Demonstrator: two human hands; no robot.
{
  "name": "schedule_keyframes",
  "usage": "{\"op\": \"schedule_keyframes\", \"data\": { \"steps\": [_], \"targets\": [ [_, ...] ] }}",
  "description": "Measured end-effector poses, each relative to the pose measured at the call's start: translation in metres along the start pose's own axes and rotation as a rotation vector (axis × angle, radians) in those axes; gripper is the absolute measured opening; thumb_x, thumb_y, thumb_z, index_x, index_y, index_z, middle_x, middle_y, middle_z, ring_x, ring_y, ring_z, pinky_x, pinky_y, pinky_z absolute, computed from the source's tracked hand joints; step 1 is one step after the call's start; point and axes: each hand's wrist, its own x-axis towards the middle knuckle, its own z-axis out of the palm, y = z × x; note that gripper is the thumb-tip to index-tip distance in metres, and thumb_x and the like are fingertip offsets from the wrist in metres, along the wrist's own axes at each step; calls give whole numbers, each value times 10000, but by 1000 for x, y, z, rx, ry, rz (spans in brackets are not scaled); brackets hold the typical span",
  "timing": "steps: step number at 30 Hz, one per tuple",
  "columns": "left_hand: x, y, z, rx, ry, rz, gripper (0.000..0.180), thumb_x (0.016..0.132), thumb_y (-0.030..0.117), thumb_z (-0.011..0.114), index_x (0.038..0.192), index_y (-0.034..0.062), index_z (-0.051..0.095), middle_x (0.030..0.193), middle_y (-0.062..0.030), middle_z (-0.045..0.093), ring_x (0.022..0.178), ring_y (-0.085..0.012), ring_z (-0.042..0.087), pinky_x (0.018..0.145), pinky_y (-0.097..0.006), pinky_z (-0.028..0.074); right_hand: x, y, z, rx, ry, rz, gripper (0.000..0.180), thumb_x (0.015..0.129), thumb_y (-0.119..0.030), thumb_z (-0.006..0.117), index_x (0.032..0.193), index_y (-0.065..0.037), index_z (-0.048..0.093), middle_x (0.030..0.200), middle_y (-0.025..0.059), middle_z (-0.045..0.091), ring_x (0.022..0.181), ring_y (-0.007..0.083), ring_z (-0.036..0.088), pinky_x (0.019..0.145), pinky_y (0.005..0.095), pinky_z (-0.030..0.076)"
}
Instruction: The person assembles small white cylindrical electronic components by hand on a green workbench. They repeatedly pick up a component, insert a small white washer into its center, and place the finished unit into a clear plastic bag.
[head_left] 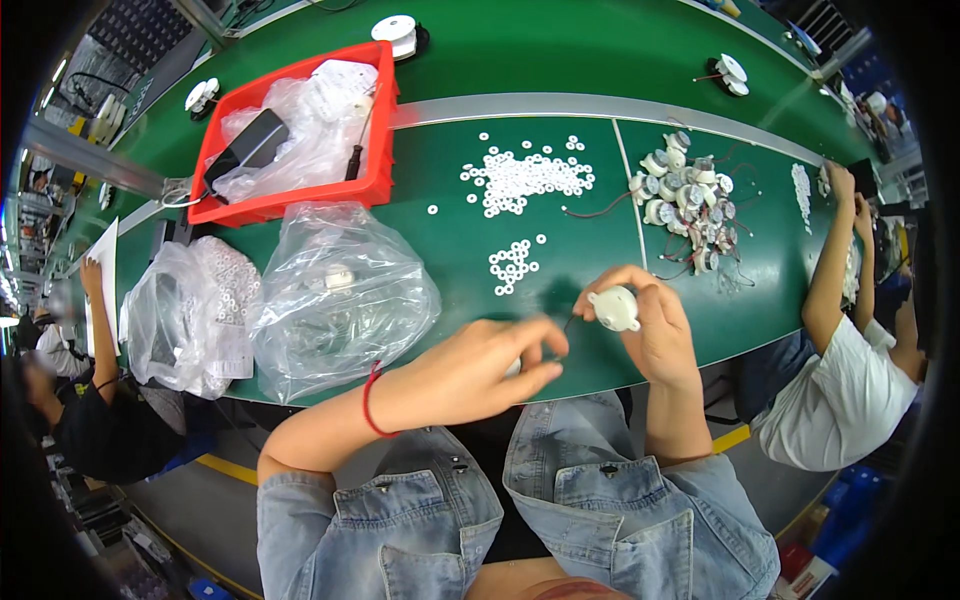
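The right hand (655, 335) gripped a small white round part (614, 308) in its fingers; the left hand (470, 372) pinched a small white piece above the green table (450, 250).

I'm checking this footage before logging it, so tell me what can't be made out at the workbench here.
Head view only:
- What the left hand pinches: its own fingertips cover it.
- The underside of the small white round part: the right hand wraps it.
- Contents of the clear plastic bag: crumpled film and glare blur them.
- Each white ring on the green table: too small for detail.
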Motion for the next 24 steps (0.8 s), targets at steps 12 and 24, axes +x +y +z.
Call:
{"op": "schedule_keyframes", "data": {
  "steps": [12,24],
  "targets": [
    [30,-42,42,-269,222,-89,608,863,246,722,1273,-22,361,901,-139,706,696,-324,682,596,-373,515,12,19,19,105,112,115,270,1023,-220,518,1200,-22,470,879,47,573,701,70,481,631,210,407],
    [26,-39,35,-641,97,-198,232,928,182,656,1074,5,621,759,-34,628,649,-104,622,539,-262,526,10,26,17,93,-40,94,440,945,-274,655,1220,7,458,958,111,603,689,89,520,586,224,411]
  ]
}}
